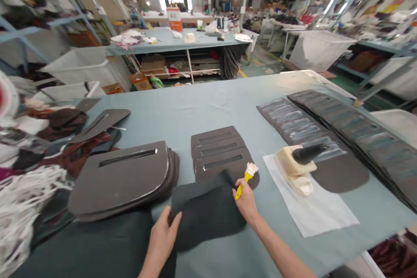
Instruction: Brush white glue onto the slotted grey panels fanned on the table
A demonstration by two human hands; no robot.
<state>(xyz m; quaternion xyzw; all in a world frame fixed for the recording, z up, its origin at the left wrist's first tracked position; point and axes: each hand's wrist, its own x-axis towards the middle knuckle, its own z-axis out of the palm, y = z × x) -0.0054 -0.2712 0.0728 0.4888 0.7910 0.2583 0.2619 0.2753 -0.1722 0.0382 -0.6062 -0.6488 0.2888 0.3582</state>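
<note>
Brush [249, 174] gripped in our right hand [246, 202], we have its whitened bristles over the lower right of the overlapped slotted panels [218, 143]. Our left hand [163, 230] is by the left edge of a dark sheet [208, 213], thumb and finger parted; we cannot tell whether it pinches. That sheet partly covers the panels on our table [224, 100]. Rightward, a cream container [287, 161] sits on white paper [319, 217]; leftward lies a larger slotted stack [127, 178].
</note>
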